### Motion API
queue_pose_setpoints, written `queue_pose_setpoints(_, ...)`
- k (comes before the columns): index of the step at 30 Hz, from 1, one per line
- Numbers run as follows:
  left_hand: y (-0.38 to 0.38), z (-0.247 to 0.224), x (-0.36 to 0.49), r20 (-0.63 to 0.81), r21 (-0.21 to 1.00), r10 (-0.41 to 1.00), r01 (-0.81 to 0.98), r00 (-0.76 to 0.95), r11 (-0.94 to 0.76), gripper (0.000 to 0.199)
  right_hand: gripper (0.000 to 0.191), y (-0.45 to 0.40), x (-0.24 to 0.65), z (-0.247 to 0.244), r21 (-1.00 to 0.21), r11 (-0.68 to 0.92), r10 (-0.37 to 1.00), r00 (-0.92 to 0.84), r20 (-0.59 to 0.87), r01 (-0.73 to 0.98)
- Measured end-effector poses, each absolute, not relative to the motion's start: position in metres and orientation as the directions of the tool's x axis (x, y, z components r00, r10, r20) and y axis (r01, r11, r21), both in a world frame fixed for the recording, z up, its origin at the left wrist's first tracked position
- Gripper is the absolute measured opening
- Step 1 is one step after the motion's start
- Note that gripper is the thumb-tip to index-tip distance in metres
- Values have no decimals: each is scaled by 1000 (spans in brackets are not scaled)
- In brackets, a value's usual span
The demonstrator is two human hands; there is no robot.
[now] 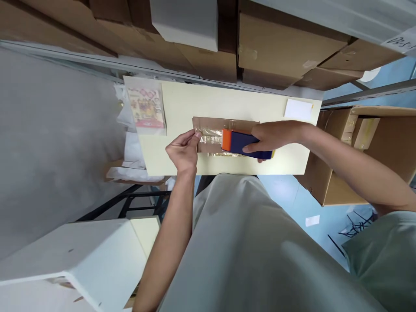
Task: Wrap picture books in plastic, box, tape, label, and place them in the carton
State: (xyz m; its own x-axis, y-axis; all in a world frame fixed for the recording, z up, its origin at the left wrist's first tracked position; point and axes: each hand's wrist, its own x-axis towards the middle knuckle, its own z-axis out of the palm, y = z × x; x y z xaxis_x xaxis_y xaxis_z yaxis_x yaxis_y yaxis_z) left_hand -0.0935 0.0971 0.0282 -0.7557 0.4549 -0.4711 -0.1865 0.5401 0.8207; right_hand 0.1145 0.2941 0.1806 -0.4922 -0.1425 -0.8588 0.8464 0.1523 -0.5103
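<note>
our open lane across the far tabletop point(224, 100), between picture sheet point(146, 106) at left and white card point(298, 109) at right, taped cardboard point(221, 123) blocking us nearer, shelved cartons point(282, 45) walling us off beyond

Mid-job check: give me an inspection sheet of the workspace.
Surface: cream tabletop.
Job's things: taped cardboard; blue-and-orange block over its right part.
Clutter: illustrated packet at the left end, white card near the right end.
Hands: left hand pinching at the cardboard's left end; right hand gripping the block.
Cables: none certain; thin black strands on the floor, kind unclear.
Surroundings: cardboard boxes beyond; open carton at right.
</note>
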Motion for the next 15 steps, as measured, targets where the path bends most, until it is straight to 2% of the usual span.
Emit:
queue_pose_setpoints(4, 101, 34, -91, -456, 825, 458, -170, -763, 539, 21, 64, 315, 196, 204, -470, 181, -184, -440, -879, 864)
queue_pose_setpoints(7, 104, 36, -90, -450, 817, 446, -155, -774, 555, 21, 70, 325, 246, 210, -450, 139, -165, -428, -889, 882)
queue_pose_setpoints(11, 108, 31, -92, -427, 798, 423, -113, -799, 592, 20, 59, 321, 265, 181, -393, 107, -77, -386, -919, 914)
queue_pose_setpoints(15, 110, 25, -94, -411, 789, 421, -84, -809, 609, 21, 44, 307, 247, 148, -315, 180, 44, -327, -944, 932)
